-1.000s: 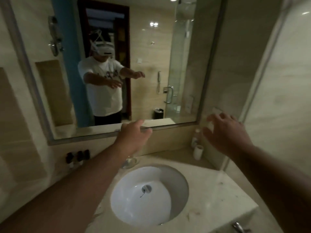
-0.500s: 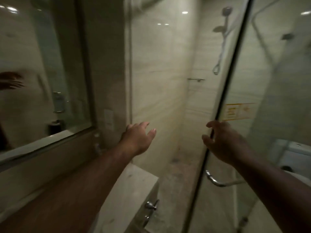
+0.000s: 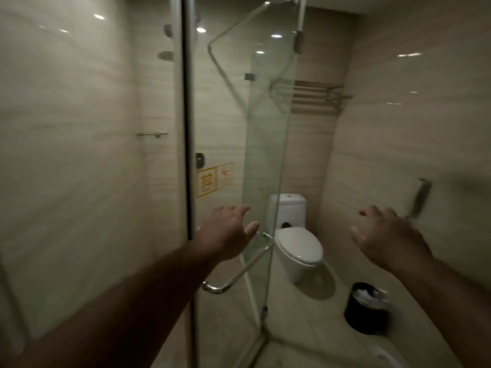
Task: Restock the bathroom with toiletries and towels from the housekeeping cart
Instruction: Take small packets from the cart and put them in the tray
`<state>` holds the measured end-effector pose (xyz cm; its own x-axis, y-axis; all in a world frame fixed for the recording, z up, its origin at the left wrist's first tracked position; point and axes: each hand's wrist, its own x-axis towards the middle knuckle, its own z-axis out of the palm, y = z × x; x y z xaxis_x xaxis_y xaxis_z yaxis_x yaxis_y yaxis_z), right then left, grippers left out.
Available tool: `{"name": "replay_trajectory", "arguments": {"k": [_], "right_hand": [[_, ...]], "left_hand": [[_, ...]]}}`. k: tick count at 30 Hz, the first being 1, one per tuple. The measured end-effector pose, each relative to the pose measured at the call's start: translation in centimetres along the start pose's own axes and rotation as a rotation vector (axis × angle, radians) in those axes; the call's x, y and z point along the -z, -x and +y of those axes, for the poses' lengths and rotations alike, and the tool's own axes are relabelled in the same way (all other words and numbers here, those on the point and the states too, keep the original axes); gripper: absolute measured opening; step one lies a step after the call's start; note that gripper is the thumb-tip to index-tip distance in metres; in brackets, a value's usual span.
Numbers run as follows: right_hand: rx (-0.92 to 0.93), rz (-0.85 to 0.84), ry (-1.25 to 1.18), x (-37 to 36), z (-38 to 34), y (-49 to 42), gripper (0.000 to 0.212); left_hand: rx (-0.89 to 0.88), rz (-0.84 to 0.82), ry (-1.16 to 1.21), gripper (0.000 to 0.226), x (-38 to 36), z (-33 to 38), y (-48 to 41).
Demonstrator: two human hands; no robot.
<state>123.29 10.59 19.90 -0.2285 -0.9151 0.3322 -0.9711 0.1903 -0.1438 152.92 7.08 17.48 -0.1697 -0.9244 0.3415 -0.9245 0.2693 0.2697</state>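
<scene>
Head view, and the look has swung right: a second ago it was sink and mirror, half a second ago the shower wall, and now it lands on the far corner of the bathroom. Left hand [image 3: 225, 232] is out in front with its grip open and empty, fingers spread, hovering just in front of the glass door [image 3: 265, 155] and above the chrome handle [image 3: 239, 272], not touching it as far as I can tell. Right hand [image 3: 385, 235] is open and empty too, palm down, held in the air well apart from the left.

What comes into sight matters. Toilet [image 3: 295, 248] sits in the corner with its lid down. High on the wall behind it is the towel rack [image 3: 316, 95], and it looks bare: no towels on it that I can make out. On the right wall a paper holder [image 3: 421, 196] is blurred, so I cannot tell whether a roll is there. A black bin [image 3: 368, 308] on the floor holds something white.

No toiletries, no towels, no cart anywhere in sight. My read: this is a survey of what needs stocking, and the fetching is not yet begun.
</scene>
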Motion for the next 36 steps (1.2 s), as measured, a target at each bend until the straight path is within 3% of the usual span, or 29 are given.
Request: {"name": "replay_trajectory", "arguments": {"k": [5, 10, 17, 33, 36], "right_hand": [[-0.188, 0.073, 0.085, 1.8, 9.8, 0.4, 0.044], [-0.423, 0.078, 0.229, 2.9, 21.3, 1.2, 0.045], [-0.625, 0.158, 0.216, 5.0, 36.2, 0.8, 0.052], [-0.815, 0.041, 0.299, 4.3, 55.8, 2.5, 0.057], [-0.852, 0.09, 0.337, 5.2, 58.8, 0.8, 0.057]], "left_hand": [[-0.248, -0.034, -0.042, 0.059, -4.0, 9.8, -4.9], [-0.359, -0.121, 0.091, 0.062, -8.8, 21.9, -7.9], [-0.567, -0.143, 0.148, 0.064, -13.3, 39.5, -11.2], [-0.776, -0.317, 0.196, 0.07, -26.6, 60.5, -15.7], [-0.826, -0.323, 0.25, 0.072, -28.5, 63.6, -18.7]]}}
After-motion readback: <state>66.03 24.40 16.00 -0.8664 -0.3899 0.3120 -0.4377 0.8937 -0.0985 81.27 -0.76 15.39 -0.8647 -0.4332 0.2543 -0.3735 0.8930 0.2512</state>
